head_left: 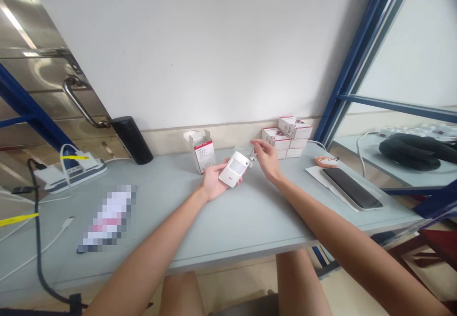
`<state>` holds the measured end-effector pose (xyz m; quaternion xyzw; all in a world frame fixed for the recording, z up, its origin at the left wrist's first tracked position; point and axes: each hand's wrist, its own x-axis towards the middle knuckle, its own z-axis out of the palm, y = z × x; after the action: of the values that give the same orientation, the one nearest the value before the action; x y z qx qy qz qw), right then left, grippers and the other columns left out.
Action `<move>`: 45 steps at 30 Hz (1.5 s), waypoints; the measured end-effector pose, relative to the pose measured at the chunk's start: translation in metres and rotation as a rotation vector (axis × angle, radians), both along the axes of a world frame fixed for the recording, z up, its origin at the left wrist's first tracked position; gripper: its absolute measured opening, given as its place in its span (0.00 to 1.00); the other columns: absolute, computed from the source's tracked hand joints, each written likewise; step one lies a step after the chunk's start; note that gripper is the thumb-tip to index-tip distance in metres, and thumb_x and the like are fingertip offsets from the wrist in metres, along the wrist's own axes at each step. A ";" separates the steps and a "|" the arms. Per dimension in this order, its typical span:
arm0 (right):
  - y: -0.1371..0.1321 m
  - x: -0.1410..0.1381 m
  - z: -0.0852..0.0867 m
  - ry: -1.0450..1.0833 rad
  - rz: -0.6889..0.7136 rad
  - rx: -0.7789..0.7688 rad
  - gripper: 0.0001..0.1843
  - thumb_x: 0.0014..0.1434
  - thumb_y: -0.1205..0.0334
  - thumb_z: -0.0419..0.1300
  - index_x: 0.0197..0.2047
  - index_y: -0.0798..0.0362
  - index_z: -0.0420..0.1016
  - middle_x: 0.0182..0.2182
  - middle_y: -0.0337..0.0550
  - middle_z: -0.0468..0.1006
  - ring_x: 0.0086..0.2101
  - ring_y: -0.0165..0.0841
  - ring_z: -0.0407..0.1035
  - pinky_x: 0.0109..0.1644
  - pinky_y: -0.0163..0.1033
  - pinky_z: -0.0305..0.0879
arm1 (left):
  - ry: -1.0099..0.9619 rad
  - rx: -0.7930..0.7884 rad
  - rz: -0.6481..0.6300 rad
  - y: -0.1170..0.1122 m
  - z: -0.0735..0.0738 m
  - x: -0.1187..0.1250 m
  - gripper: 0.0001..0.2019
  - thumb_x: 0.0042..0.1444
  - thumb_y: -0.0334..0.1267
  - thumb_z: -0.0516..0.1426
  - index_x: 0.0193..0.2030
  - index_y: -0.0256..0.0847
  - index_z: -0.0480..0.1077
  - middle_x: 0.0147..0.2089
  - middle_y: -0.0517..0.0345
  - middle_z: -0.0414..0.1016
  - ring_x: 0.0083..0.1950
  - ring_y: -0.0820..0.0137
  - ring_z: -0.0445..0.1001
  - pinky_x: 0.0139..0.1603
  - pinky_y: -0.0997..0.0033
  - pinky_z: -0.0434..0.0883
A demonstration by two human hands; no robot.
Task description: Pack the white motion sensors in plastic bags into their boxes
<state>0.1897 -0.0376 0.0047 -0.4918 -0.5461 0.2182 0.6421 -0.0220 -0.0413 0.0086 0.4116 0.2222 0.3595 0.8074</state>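
Observation:
My left hand (213,179) is closed around a small white device (233,169) with a pale window on its face, held just above the grey table (228,221). My right hand (266,158) is beside the device's upper right corner, its fingers pinched on a thin clear plastic wrap or small part (252,154) that I cannot make out. An open white and red carton (202,152) stands upright just behind my left hand.
Several stacked white and red boxes (288,136) sit by the wall at right. A phone (352,188) lies on white paper, with a small orange item (326,162) behind it. At left are a black cylinder (131,140), a power strip (71,170) and cables (37,240).

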 end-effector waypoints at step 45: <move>0.000 0.023 0.003 -0.679 -0.377 -0.078 0.19 0.70 0.63 0.51 0.54 0.45 0.82 0.55 0.44 0.81 0.39 0.38 0.76 0.45 0.44 0.67 | -0.027 -0.085 0.281 0.005 0.009 0.002 0.19 0.63 0.39 0.55 0.55 0.29 0.74 0.39 0.39 0.84 0.34 0.57 0.83 0.33 0.63 0.78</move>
<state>0.2131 -0.0372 0.0072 -0.6516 -0.6191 -0.0583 0.4345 -0.0201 -0.0362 0.0174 0.3373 0.2819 0.4646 0.7687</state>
